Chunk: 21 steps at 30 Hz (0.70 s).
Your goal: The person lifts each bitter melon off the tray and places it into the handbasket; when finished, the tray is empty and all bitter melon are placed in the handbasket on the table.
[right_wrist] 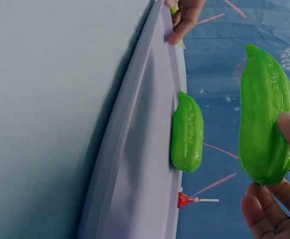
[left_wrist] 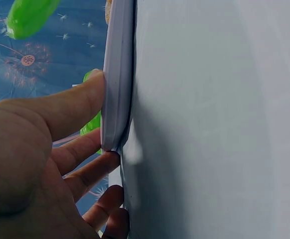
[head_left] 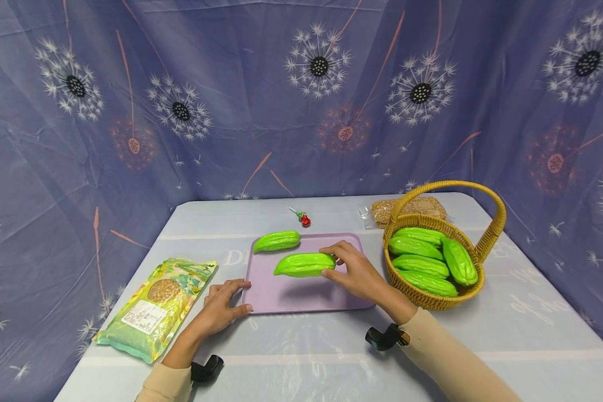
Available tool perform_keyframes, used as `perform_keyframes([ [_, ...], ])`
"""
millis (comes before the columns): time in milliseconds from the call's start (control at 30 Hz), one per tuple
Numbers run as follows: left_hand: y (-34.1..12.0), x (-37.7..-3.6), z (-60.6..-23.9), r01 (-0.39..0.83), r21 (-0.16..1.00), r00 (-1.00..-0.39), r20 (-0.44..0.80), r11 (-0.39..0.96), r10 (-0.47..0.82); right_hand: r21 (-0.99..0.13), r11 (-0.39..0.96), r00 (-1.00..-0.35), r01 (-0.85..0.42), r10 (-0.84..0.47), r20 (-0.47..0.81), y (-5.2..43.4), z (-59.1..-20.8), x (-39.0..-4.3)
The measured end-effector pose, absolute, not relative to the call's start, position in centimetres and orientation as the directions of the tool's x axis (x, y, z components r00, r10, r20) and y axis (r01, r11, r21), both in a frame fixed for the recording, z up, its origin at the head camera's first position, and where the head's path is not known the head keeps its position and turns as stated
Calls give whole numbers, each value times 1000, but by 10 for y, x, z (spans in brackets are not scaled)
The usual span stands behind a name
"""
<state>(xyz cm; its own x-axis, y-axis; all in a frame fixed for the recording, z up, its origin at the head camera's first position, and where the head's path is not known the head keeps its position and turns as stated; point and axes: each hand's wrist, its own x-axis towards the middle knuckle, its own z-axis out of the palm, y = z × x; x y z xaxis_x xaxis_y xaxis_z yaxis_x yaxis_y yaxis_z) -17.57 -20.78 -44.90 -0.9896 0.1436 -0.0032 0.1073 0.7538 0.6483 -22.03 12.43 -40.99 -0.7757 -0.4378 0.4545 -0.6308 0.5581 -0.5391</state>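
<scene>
A flat purple tray lies in the middle of the table. My right hand pinches the right end of a green bitter gourd between thumb and fingers, holding it a little above the tray. In the right wrist view that gourd hangs clear of the tray. A second gourd lies at the tray's far left edge. My left hand grips the tray's near left corner. Its thumb sits on the rim and its fingers curl against the corner.
A wicker basket with a tall handle holds several more gourds, right of the tray. A printed food pouch lies at the left. A red-topped lollipop and a clear bag of grain sit behind. Patterned blue cloth surrounds the table.
</scene>
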Motion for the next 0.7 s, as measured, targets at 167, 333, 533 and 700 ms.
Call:
perform_keyframes([
  [167,-208,-176,-449,100,650,-990,-12,753,142,-526,548,-758,-651,-436,485,137,-405,-211],
  [333,-208,-176,-450,99,652,-990,-11,752,140,-530,567,-774,-630,-406,485,152,-399,-202],
  [533,-209,-176,-451,112,641,-989,0,759,145,-512,598,-781,-616,-380,496,172,-392,-192],
  [700,-209,-176,-451,111,647,-989,-1,755,145,-496,633,-790,-595,-347,505,191,-386,-187],
])
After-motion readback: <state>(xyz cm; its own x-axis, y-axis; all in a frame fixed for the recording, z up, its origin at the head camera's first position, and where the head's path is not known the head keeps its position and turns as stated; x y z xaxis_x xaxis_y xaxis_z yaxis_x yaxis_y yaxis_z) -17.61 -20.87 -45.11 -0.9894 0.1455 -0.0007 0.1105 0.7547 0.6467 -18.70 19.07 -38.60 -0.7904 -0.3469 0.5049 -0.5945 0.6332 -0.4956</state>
